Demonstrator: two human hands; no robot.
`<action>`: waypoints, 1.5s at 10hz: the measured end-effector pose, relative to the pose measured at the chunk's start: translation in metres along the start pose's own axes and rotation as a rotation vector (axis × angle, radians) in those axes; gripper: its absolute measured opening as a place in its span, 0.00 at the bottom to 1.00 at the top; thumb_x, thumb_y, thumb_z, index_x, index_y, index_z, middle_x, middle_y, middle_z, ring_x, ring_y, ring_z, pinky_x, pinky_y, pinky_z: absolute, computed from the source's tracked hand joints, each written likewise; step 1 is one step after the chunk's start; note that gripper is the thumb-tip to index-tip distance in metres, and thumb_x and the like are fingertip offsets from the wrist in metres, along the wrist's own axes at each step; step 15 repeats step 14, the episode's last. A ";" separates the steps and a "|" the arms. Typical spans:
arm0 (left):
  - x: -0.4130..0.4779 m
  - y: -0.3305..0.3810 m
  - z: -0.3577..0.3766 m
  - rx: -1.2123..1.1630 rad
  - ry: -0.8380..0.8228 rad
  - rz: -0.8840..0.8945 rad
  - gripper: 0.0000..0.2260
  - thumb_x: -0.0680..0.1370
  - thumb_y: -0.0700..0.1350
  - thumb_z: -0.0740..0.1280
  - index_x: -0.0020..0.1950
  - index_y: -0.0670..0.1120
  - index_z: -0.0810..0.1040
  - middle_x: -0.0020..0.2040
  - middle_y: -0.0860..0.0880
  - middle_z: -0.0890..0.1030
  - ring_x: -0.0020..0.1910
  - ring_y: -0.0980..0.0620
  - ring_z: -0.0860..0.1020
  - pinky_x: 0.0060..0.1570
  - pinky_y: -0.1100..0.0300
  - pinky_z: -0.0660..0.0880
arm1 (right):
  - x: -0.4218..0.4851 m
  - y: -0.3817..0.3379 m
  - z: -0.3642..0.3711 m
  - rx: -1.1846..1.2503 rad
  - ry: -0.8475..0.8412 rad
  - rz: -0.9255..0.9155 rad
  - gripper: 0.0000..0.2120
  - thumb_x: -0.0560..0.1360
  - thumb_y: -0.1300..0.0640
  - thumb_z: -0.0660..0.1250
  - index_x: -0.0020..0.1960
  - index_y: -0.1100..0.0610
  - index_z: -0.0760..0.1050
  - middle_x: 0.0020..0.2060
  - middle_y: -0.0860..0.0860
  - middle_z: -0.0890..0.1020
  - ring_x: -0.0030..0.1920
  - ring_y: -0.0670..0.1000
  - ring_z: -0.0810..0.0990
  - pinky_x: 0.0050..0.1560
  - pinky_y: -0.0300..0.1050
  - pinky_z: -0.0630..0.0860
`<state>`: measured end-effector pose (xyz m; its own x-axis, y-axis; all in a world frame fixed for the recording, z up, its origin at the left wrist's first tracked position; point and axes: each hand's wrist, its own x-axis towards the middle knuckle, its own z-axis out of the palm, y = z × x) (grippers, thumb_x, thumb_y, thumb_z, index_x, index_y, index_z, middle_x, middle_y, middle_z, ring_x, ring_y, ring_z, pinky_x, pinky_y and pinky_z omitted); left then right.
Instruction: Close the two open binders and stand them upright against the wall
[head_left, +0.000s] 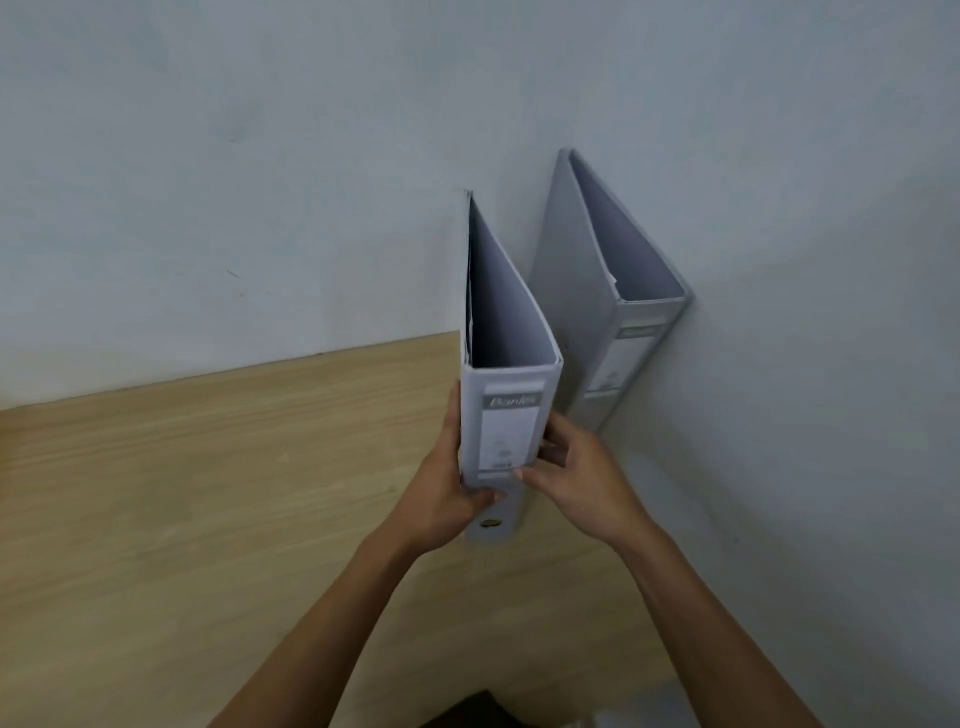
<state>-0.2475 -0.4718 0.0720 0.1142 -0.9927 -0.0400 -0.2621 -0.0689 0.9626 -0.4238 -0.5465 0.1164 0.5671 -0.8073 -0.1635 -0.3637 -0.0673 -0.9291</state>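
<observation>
- Head view: two pale grey binders stand on end on a light wood-grain table (197, 519), in the corner where the pale wall (260, 182) behind meets a second wall on the right.
- The far binder (587, 312) is closed and upright, with its spine facing out. It stands right in the corner with its right cover against the side wall and its far edge at the back wall, and no hand is on it.
- The near binder (511, 410) is also closed and upright, spine towards the person, its label showing a grey band with white lettering that is too blurred to read for sure. Its far top corner reaches the back wall.
- It stands just left of the far binder, with a narrow gap between them; whether they touch lower down cannot be told.
- The left hand (441, 488) is wrapped around the lower left edge of the near binder's spine, palm on the left cover, thumb across the spine just above the metal finger ring (488, 524).
- The right hand (576, 478) presses the lower right edge of the same spine, its fingers (545, 457) curled against the right cover and its thumb on the spine face.
- Both hands are closed on this binder, clamping it between them.
- Both forearms come up from the bottom of the picture, and a dark shape shows at the bottom edge between them.
</observation>
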 end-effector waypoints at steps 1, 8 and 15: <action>0.011 -0.005 0.018 0.062 -0.011 -0.017 0.46 0.71 0.42 0.76 0.82 0.41 0.51 0.72 0.55 0.71 0.66 0.66 0.73 0.53 0.79 0.71 | -0.004 0.017 -0.011 0.025 0.046 0.030 0.27 0.65 0.49 0.74 0.62 0.30 0.76 0.59 0.36 0.84 0.62 0.41 0.81 0.61 0.45 0.81; 0.120 -0.001 0.028 0.220 0.014 -0.035 0.51 0.71 0.33 0.75 0.83 0.44 0.44 0.80 0.45 0.61 0.77 0.50 0.64 0.69 0.63 0.70 | 0.066 0.060 -0.040 0.062 0.456 0.120 0.09 0.72 0.53 0.77 0.41 0.52 0.77 0.38 0.50 0.83 0.42 0.50 0.83 0.44 0.48 0.83; 0.108 -0.001 0.021 0.188 -0.011 -0.062 0.56 0.72 0.40 0.76 0.80 0.60 0.35 0.83 0.51 0.52 0.80 0.45 0.58 0.73 0.46 0.68 | 0.064 0.062 -0.035 0.075 0.451 0.217 0.08 0.73 0.62 0.71 0.42 0.50 0.76 0.42 0.51 0.84 0.47 0.53 0.85 0.49 0.52 0.84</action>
